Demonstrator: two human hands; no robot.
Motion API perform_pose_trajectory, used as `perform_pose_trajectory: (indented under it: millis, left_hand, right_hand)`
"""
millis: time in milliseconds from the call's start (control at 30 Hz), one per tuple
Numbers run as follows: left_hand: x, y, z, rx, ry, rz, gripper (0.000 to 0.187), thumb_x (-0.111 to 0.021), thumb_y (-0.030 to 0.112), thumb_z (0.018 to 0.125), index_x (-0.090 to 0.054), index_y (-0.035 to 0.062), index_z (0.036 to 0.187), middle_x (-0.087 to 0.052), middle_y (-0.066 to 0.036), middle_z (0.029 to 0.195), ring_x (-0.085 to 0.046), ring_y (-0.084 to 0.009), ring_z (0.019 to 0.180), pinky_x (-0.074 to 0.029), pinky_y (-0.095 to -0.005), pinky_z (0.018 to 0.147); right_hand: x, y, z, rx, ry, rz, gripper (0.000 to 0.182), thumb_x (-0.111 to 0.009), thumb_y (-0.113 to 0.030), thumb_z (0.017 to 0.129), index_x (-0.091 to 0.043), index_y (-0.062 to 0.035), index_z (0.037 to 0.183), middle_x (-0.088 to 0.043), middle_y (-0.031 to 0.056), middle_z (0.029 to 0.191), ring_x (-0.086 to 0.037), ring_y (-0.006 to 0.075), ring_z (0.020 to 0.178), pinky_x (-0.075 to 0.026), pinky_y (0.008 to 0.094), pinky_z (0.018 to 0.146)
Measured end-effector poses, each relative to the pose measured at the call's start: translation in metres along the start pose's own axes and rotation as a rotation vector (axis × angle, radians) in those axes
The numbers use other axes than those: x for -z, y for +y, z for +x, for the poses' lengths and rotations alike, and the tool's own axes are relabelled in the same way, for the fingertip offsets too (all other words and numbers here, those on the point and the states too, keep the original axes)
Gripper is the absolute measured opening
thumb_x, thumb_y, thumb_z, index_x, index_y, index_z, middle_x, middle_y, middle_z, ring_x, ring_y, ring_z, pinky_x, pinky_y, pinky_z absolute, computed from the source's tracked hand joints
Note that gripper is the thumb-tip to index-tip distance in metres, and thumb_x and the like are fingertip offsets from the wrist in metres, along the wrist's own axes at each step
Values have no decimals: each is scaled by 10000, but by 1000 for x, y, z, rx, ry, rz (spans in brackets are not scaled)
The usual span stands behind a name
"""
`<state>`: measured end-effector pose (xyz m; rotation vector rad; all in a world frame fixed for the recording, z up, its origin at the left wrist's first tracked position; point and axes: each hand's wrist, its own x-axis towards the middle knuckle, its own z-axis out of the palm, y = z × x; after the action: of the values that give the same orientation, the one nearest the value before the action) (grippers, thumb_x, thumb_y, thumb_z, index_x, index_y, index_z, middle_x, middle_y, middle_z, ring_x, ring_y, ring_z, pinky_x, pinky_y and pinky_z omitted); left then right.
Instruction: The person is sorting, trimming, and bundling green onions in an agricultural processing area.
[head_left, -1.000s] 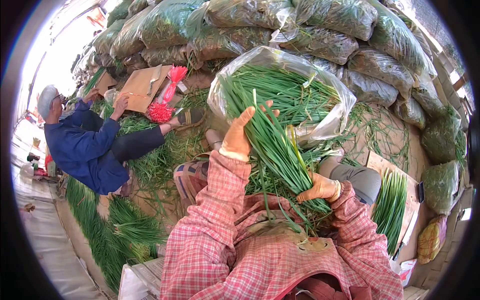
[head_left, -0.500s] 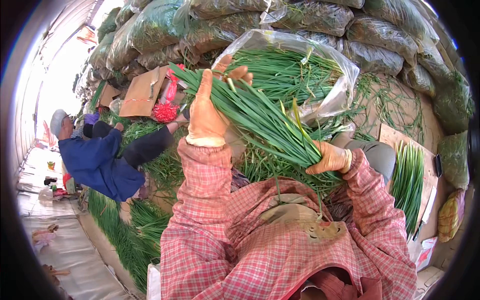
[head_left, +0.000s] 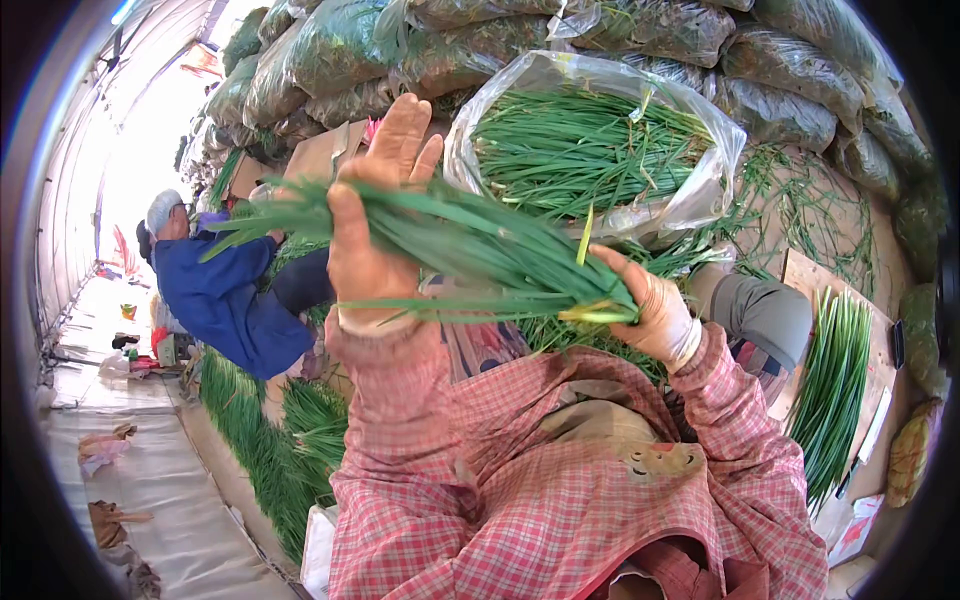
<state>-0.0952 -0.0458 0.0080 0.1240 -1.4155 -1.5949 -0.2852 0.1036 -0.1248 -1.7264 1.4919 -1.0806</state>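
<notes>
My right hand (head_left: 650, 308) grips the base end of a bunch of garlic chives (head_left: 480, 250), its fingers wrapped round the stems. The bunch stretches leftward across my lap, and its leaf tips are blurred. My left hand (head_left: 385, 230) is raised with fingers stretched out and thumb apart. The leaves cross its palm between thumb and fingers, but the fingers do not close on them. A few loose leaves hang below the bunch. Behind it lies an open clear plastic bag (head_left: 735, 165) with more chives (head_left: 590, 150) inside.
A wooden board (head_left: 800, 270) at the right bears a neat row of chives (head_left: 835, 390). Filled plastic sacks (head_left: 640, 35) are stacked along the back. At the left a co-worker in blue (head_left: 225, 300) sits near chives (head_left: 250, 450) spread on the floor.
My left hand has moved left and down along the bunch, and the leaves have swung lower and nearer to level. My right hand keeps its grip. The view has shifted slightly.
</notes>
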Motion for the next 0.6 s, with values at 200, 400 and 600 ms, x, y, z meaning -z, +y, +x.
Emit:
perform_pose_trajectory:
  millis: [200,400,600]
  left_hand:
    - [31,-29,-20,273,-18,-202,936,-637,574,659,-232,54,1323,-275,-119,1361,-320,-308,1223,-274,-461,1011]
    - [50,-96,-47,397,116,-297,678,-597,294,798,-240,65,1327,-407,-125,1264,-448,-259,1111,-381,-384,910]
    - [58,-128,-63,524,168,214,449,-540,58,782,-427,19,1214,-524,-98,1128,-513,-169,983,-411,-276,839]
  right_hand:
    - [-24,26,-1,-108,-129,788,560,-667,-19,670,-444,-52,1183,-561,-5,1007,-496,96,915,-400,269,831]
    - [-17,14,-7,-228,-208,957,433,-725,-86,640,-536,-23,1024,-578,23,798,-533,117,707,-435,260,652]
    - [0,17,-14,-204,-217,1095,487,-692,-88,633,-506,2,1073,-561,68,806,-538,145,639,-445,268,571]
